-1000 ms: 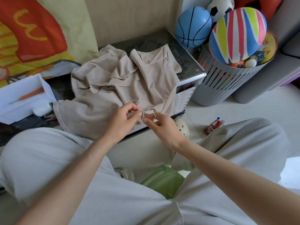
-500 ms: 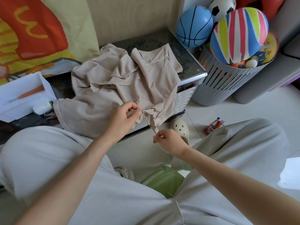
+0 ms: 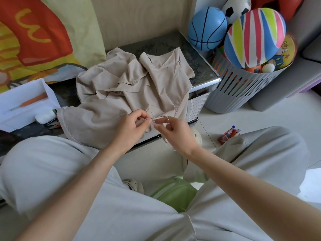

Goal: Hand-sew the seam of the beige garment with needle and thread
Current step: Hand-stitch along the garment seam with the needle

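The beige garment [image 3: 121, 94] lay crumpled on the dark counter [image 3: 199, 66], its near edge hanging over the front toward the person's lap. The left hand [image 3: 133, 129] pinched a small fold of that near edge between thumb and curled fingers. The right hand [image 3: 175, 131] met it there, fingertips almost touching the left thumb, and pinched the needle [image 3: 167, 117], whose thin end stuck up just above the forefinger. Pale thread [image 3: 160, 138] made a small loop above the left hand and trailed down in a loose curve under the right wrist. At the left end of the counter sat a white box [image 3: 26, 101] with an orange tool [image 3: 33, 100] lying inside. On the floor to the right of the counter stood a grey slotted basket [image 3: 243, 91] heaped with balls, among them a striped ball [image 3: 253, 37] and a blue ball [image 3: 206, 28].
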